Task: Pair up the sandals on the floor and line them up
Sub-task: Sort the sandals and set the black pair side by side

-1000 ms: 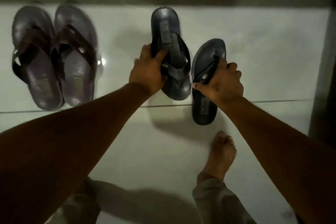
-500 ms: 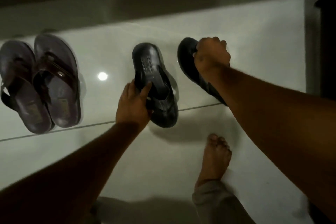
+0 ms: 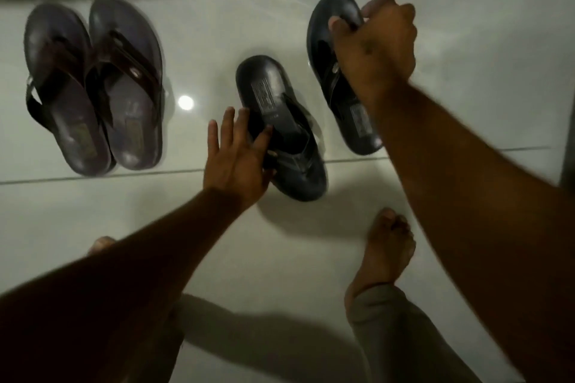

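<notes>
The person is working on the black pair. The right hand [image 3: 378,50] is clenching its fingers [image 3: 337,23] around the toe end of one black flip-flop [image 3: 326,71], probably because that narrow end gives a firm hold for steering the sole; whether the sole is resting on the tiled floor [image 3: 466,87] or hanging just above it cannot be told. The left hand [image 3: 238,158] is lying with fingers [image 3: 228,121] spread and released over the near edge of the other black flip-flop [image 3: 280,130], which is sitting slanted on the floor under the fingertips. The two black ones are lying apart, not yet parallel, so the open palm is likely placed to nudge this one round. Well beyond the left fingers, the brown pair [image 3: 93,87] is already sitting side by side, touching, heels toward the person. A bare foot [image 3: 387,252] is standing near the right forearm.
</notes>
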